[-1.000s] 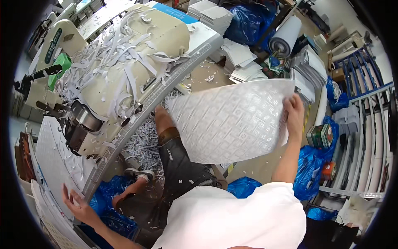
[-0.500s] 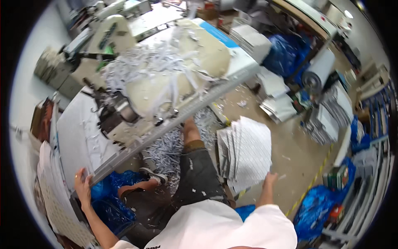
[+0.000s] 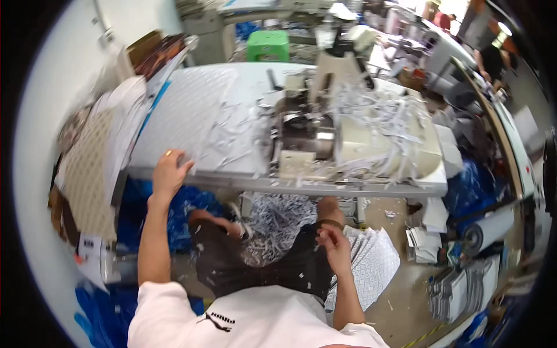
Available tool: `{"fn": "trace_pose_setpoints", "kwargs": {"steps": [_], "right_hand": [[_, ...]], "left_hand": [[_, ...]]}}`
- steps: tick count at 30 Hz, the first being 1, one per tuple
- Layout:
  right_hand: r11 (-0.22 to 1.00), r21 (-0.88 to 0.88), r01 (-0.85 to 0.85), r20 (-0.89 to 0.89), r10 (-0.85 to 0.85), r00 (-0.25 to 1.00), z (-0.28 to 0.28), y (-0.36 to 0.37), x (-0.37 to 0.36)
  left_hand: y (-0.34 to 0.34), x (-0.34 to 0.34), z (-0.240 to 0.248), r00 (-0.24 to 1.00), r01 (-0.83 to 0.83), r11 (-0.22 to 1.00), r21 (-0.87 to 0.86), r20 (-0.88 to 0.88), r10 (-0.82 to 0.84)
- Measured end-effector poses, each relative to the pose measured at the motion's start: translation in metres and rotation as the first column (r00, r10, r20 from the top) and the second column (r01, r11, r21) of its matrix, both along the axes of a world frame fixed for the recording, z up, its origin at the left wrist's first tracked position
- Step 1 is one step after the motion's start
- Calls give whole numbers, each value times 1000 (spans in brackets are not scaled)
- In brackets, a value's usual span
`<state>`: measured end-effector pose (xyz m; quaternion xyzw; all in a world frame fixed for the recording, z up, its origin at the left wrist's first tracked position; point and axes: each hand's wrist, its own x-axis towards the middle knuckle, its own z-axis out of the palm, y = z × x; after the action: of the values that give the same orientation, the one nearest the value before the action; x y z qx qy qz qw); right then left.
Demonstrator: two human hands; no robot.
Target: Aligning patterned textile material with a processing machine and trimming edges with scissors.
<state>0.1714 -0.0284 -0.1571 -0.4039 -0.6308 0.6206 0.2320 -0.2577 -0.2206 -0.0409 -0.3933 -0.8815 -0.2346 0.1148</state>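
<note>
My left hand hovers at the front left edge of the white table, its thumb apart from the bent fingers and nothing visible in it. Beneath and beyond it, a white quilted sheet lies flat on the tabletop. Over my right thigh, my right hand is raised with loosely bent fingers, somewhat blurred; I see nothing held. Beside it on the right rests a fanned stack of white quilted sheets. A cream machine, apparently a sewing machine, stands mid-table, strewn with white cut strips.
Shredded strips heap on the floor between my legs. Blue plastic bags lie under the table's left side. Stacked panels lean along the left wall. A green stool stands behind the table; grey stacks sit at right.
My view has swung left toward the table. My right hand has left the quilted stack and come in over my thigh. The left hand has let go of the table edge.
</note>
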Motion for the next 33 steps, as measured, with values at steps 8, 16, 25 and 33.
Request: {"fn": "trace_pose_setpoints", "kwargs": {"steps": [8, 16, 25, 33], "right_hand": [[884, -32, -467, -76, 464, 883, 39, -52, -84], [762, 80, -643, -59, 647, 760, 67, -55, -123], [886, -243, -395, -350, 300, 887, 121, -10, -226], [891, 45, -452, -322, 441, 838, 142, -20, -148]], "left_hand": [[9, -18, -16, 994, 92, 996, -2, -66, -92], [-26, 8, 13, 965, 174, 981, -87, -182, -187], [-79, 167, 19, 621, 766, 628, 135, 95, -778], [-56, 98, 28, 776, -346, 557, 755, 564, -282]]}}
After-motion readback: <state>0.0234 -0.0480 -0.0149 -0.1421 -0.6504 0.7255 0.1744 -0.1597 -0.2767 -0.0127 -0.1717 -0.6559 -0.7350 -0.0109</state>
